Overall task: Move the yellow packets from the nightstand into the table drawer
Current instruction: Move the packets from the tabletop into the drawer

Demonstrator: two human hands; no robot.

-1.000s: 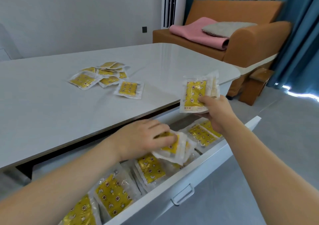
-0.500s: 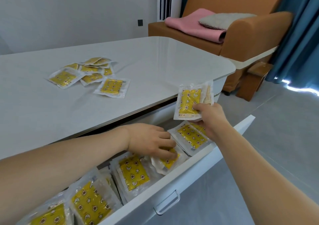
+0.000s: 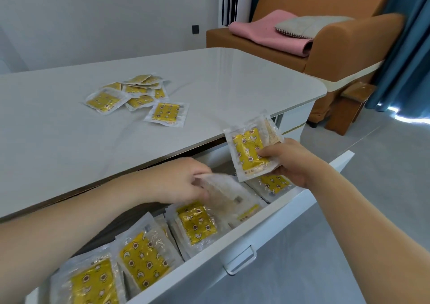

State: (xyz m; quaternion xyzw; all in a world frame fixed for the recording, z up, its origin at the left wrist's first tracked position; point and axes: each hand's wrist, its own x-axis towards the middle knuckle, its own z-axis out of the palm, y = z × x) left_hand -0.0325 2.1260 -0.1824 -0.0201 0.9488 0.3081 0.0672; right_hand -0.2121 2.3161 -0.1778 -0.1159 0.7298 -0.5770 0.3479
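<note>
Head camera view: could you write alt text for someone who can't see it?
Two bare hands work over an open white drawer full of yellow plastic packets: the left hand holds a pale packet, the right hand grips more. Other packets lie on the grey table.

Left hand (image 3: 173, 180): forearm extended forward, palm down, fingers curled, pinching. Right hand (image 3: 289, 161): forearm extended forward and inward, thumb on top, fingers gripping.

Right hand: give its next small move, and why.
Probably lower the packets that the right hand holds into the open drawer, laying them beside those already inside. They hang just above it, and the left hand is still setting a packet down.
</note>
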